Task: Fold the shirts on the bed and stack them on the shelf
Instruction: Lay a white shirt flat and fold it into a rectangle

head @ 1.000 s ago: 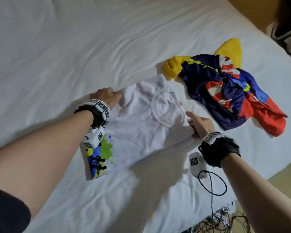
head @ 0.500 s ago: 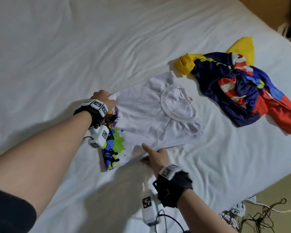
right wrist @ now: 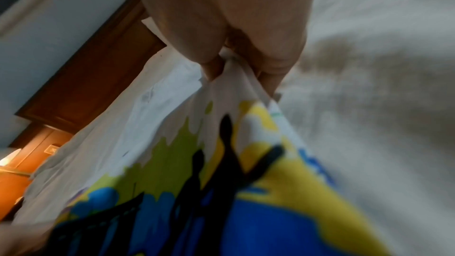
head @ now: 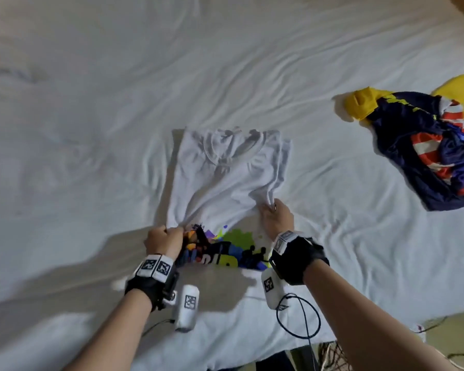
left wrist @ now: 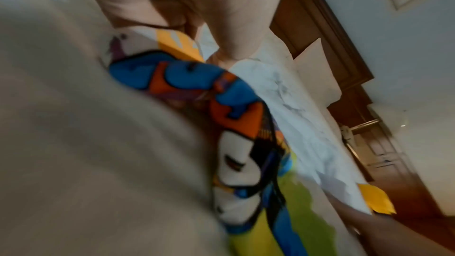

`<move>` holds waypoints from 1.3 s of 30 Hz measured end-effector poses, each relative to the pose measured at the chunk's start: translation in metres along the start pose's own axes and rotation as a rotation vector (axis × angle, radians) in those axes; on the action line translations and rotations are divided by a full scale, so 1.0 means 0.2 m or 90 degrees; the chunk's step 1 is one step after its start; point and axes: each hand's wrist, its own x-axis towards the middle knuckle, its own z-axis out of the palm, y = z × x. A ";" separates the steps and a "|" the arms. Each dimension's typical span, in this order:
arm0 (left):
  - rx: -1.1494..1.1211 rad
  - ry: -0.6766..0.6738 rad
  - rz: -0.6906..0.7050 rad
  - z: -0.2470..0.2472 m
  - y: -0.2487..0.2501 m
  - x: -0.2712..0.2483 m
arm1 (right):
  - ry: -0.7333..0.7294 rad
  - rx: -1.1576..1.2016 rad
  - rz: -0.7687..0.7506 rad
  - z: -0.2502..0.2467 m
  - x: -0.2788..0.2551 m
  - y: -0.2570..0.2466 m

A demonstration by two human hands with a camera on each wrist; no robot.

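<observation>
A white shirt (head: 225,178) with a bright printed front lies partly folded on the bed, collar pointing away from me. My left hand (head: 169,231) grips its near left edge, bunching cloth beside the print (left wrist: 221,124). My right hand (head: 272,210) pinches the near right edge, and the cloth (right wrist: 234,77) sits between thumb and fingers. A crumpled navy, red and yellow shirt (head: 426,145) lies at the right of the bed. No shelf is in view.
The white bed sheet (head: 118,103) spreads wide on the left and far side. The bed's near edge (head: 279,352) runs below my arms, with cables (head: 332,357) on the floor. A wooden headboard (left wrist: 344,65) and pillow (left wrist: 317,69) show in the wrist views.
My right hand left the collar side and came to the near right edge, then took hold of it. The shirt now lies with its collar away from me, both hands holding its near edges.
</observation>
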 end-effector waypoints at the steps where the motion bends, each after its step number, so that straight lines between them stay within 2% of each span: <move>1: -0.023 -0.019 -0.006 0.01 -0.04 -0.08 | 0.013 -0.018 -0.005 -0.04 -0.02 0.02; 4: -0.083 -0.090 -0.014 0.02 -0.14 -0.24 | 0.039 -0.066 0.010 -0.16 -0.11 0.15; 7: -0.031 -0.196 -0.008 0.00 -0.18 -0.32 | -0.007 -0.154 0.013 -0.26 -0.20 0.28; 8: -0.007 -0.208 -0.001 -0.02 -0.17 -0.32 | -0.016 -0.169 0.011 -0.27 -0.21 0.30; 11: 0.029 -0.125 0.042 -0.03 -0.06 -0.24 | 0.051 -0.142 -0.031 -0.27 -0.15 0.22; 14: -0.054 -0.013 0.080 -0.02 0.15 -0.06 | 0.107 -0.146 -0.080 -0.26 0.04 0.06; 18: -0.121 0.039 0.115 0.04 0.34 0.16 | 0.066 -0.216 -0.032 -0.26 0.31 -0.08; 21: -0.117 0.065 0.145 0.06 0.40 0.21 | 0.053 -0.252 -0.021 -0.27 0.39 -0.12; 29: -0.083 0.107 0.178 0.09 0.41 0.22 | 0.053 -0.271 -0.073 -0.33 0.42 -0.09; 34: -0.053 0.130 0.194 0.11 0.40 0.27 | 0.116 -0.211 -0.033 -0.36 0.47 -0.08; 36: -0.009 0.156 0.238 0.14 0.40 0.24 | 0.165 -0.198 -0.042 -0.31 0.40 -0.08; 38: 0.077 0.146 0.323 0.20 0.38 0.15 | 0.178 -0.269 -0.134 -0.20 0.23 -0.06; 39: 0.149 0.112 0.364 0.23 0.36 0.08 | 0.120 -0.332 -0.220 -0.14 0.13 -0.04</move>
